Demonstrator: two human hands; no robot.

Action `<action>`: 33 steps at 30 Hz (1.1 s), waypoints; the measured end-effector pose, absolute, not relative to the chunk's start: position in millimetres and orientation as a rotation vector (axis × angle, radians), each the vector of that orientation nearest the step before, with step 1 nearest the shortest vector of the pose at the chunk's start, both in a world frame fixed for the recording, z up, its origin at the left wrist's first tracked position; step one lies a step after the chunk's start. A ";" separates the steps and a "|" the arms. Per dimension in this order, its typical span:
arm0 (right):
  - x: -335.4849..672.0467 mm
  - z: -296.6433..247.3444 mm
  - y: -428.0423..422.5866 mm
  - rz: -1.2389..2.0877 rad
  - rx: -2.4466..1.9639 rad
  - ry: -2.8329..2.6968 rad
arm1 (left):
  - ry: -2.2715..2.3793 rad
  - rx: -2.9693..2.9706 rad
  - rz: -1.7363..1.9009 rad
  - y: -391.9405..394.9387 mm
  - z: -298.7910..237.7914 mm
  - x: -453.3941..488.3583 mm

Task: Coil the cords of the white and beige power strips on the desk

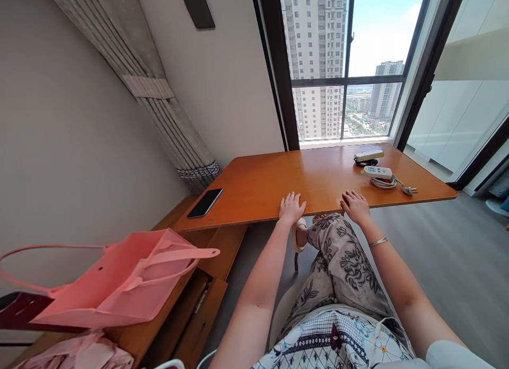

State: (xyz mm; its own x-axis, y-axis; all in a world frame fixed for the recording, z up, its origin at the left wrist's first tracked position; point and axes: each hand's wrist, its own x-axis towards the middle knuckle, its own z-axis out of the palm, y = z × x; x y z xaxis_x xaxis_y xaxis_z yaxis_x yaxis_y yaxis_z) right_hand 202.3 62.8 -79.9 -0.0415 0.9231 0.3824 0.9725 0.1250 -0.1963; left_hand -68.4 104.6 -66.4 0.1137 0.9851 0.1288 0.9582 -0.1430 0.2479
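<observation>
I sit in front of an orange wooden table (278, 183). My left hand (291, 208) lies flat on the table's near edge, fingers spread, holding nothing. My right hand (355, 205) rests on the same edge a little to the right, fingers curled loosely over it and also empty; a thin bracelet is on that wrist. My crossed legs in patterned trousers (342, 257) show below the edge, between my arms.
A black phone (205, 202) lies at the table's left corner. Two power strips (377, 172) with a coiled cable lie at the far right. A pink tote bag (119, 279) rests on a wooden cabinet at left. A large window is behind the table.
</observation>
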 end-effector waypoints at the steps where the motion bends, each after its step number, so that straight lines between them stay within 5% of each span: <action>1: 202.2 -79.6 62.8 -0.155 -1.838 -2.000 | 1.987 2.268 0.399 104.5 -66.2 -68.3; 33: 210.7 -79.4 70.1 0.008 -1.789 -2.020 | 2.022 2.301 0.389 104.3 -65.9 -67.5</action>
